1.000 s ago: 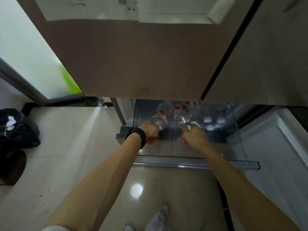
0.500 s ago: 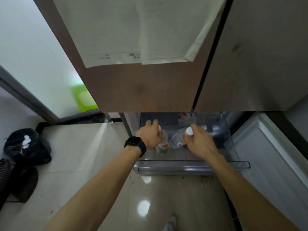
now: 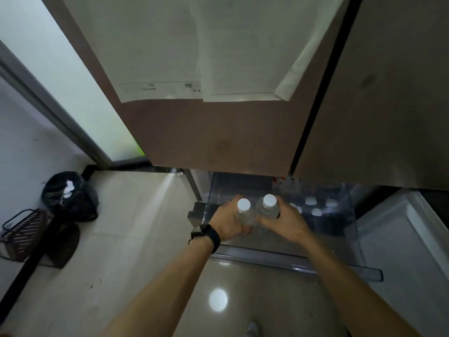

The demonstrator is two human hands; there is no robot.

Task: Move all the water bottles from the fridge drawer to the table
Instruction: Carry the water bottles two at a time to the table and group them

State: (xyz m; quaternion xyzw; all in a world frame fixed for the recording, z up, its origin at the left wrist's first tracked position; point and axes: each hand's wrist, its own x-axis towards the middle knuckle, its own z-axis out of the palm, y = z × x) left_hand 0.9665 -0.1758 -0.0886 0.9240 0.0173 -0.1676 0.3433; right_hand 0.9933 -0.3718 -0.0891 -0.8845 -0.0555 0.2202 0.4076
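Fingers point(image 3: 243, 199) of both hands now clamp one upright water bottle point(image 3: 244, 211) each, raised above the fridge drawer point(image 3: 291, 260), ready for the table.

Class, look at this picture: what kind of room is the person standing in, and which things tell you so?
Probably a home kitchen: a fridge door above an open fridge drawer of water bottles, a tiled floor and a black rubbish bag.

Both hands are higher than a second ago. The left hand point(image 3: 228, 223) now holds a water bottle point(image 3: 244, 211) upright, lifted up out of the fridge drawer point(image 3: 291, 260), cap on top. The right hand point(image 3: 283, 221) holds a second bottle point(image 3: 268, 206) upright too. The two bottles now sit side by side above the drawer's left part
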